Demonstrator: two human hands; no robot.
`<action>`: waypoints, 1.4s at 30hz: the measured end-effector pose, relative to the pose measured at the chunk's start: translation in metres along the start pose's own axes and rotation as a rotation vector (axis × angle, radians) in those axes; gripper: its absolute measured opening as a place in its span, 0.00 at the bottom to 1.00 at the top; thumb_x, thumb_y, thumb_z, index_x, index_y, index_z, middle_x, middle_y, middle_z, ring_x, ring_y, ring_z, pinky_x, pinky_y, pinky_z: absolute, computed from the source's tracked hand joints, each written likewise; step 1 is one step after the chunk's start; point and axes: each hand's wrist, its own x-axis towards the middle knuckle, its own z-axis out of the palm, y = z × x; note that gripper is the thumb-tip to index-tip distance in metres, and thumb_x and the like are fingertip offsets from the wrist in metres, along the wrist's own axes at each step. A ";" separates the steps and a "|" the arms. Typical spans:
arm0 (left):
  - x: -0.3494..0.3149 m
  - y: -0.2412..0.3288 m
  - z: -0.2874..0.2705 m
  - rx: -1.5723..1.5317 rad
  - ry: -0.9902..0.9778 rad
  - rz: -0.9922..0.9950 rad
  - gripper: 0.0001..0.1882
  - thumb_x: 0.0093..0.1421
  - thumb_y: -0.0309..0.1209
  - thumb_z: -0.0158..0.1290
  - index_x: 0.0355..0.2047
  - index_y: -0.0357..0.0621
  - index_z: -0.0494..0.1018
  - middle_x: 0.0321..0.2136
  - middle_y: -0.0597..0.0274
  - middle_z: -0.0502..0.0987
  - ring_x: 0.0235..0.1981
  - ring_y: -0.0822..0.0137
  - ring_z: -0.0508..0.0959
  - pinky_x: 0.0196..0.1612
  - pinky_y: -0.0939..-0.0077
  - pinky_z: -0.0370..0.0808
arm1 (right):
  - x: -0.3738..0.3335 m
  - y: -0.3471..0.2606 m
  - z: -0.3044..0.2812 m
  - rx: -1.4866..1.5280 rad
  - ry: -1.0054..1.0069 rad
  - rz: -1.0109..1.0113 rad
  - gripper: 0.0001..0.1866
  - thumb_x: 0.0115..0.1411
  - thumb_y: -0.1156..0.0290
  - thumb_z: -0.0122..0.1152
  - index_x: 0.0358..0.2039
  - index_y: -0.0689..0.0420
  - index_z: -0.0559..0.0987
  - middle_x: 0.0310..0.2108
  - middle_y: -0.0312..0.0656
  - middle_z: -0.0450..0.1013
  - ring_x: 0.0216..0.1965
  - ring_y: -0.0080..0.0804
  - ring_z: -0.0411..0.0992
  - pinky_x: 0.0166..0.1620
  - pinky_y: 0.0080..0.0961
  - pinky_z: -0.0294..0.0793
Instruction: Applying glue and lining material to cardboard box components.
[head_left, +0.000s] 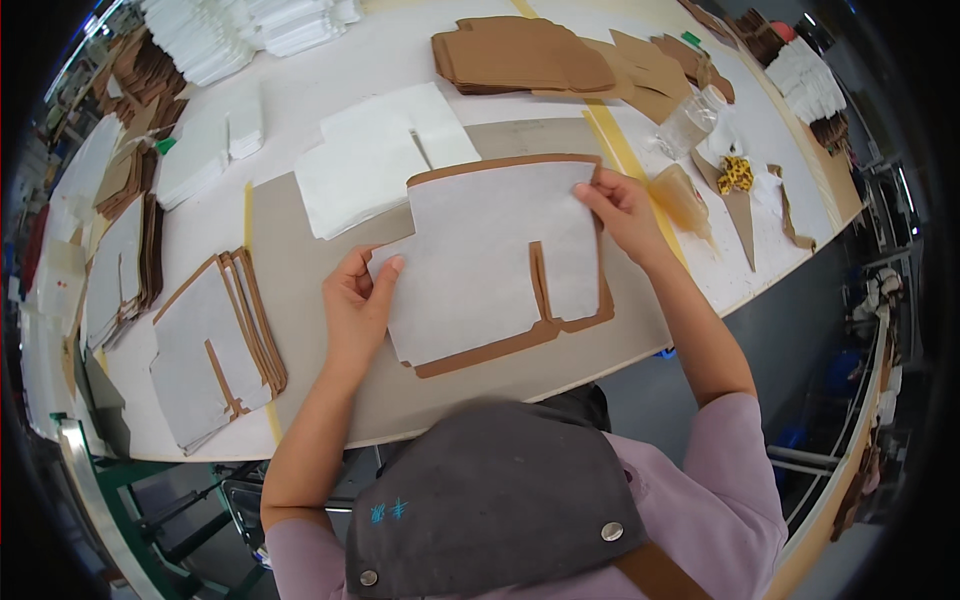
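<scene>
A brown cut panel faced with a pale grey-white sheet [470,260] is between my hands over the grey mat. Brown edging shows along its top, right side and bottom, and a narrow slit runs up from its lower edge. My left hand [358,305] pinches the left edge, thumb on top. At the upper right corner, my right hand [625,212] grips it the same way; the fingers underneath are hidden on both sides. Just beyond the panel lies a stack of white slit sheets [370,150]. Similar faced panels [195,345] are stacked to the left.
Brown cut pieces [520,55] are piled at the back. Toward the right are a clear bottle [690,122], an amber squeeze bottle [678,198] and a yellow spotted bundle [736,174]. White stacks [200,40] stand at the far left. The table's front edge [400,436] curves close to my body.
</scene>
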 end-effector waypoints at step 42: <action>-0.076 -0.037 -0.365 0.805 0.930 -0.053 0.27 0.55 0.32 0.58 0.55 0.40 0.68 0.42 0.46 0.79 0.45 0.49 0.78 0.48 0.63 0.74 | -0.005 -0.100 0.174 -0.085 -0.508 -0.275 0.18 0.60 0.70 0.61 0.51 0.57 0.74 0.46 0.42 0.75 0.45 0.30 0.74 0.46 0.25 0.74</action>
